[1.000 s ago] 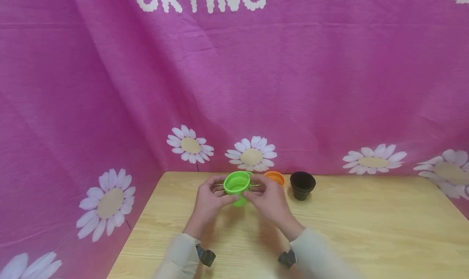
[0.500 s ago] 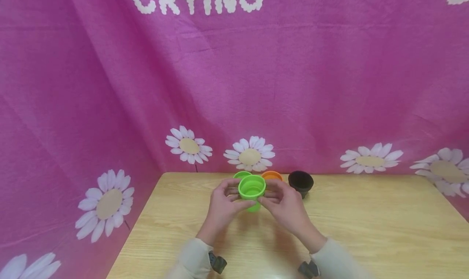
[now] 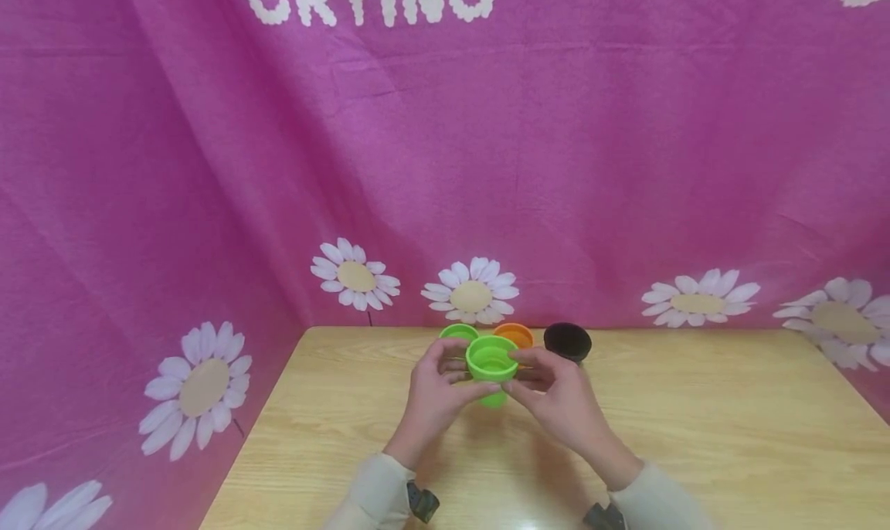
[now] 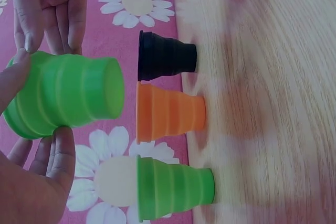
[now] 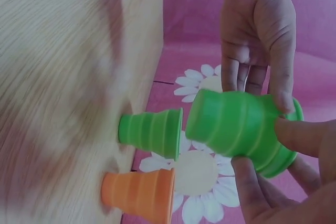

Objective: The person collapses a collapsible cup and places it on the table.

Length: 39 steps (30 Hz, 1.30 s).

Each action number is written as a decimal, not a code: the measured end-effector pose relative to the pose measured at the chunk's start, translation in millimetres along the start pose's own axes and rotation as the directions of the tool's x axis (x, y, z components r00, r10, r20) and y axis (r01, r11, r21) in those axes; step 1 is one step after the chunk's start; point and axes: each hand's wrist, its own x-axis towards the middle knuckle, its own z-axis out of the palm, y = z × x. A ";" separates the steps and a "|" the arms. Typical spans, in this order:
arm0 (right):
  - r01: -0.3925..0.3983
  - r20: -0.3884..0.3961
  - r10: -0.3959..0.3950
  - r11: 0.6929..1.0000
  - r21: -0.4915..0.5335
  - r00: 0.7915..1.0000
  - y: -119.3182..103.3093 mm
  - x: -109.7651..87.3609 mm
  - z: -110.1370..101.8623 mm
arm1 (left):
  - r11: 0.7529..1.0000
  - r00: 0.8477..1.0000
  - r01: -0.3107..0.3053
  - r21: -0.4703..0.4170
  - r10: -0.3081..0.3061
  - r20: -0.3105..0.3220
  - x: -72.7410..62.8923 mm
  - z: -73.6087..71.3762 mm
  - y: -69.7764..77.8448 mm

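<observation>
From my end, the held green cup (image 3: 492, 361) sits between the left hand (image 3: 439, 392) and the right hand (image 3: 562, 400): both are on it, so neither is nearer. Both grip it, thumbs on the near side, fingers round the flanks; right index by the rim. Cup is clear of the surface (image 3: 695, 418), mouth up, long axis roughly upright, base tipped slightly my way in both wrist views. The relation I'd key on: it lies on the person's side of the back row, across from the gap between the standing green cup (image 3: 459, 331) and the orange cup (image 3: 513, 334), touching neither as far as the wrist views show. Black cup (image 3: 567, 342) ends the row, beyond the right hand. Count: two green, one orange, one black, four stepped cups total; three standing upright near the pink curtain (image 3: 591, 167), one held; two hands.
</observation>
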 end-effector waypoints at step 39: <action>0.313 0.016 -0.349 0.818 -0.483 0.937 7.2 3.9 -10.2 | 0.918 0.962 -0.273 0.286 0.254 0.103 -1.3 -10.4 8.3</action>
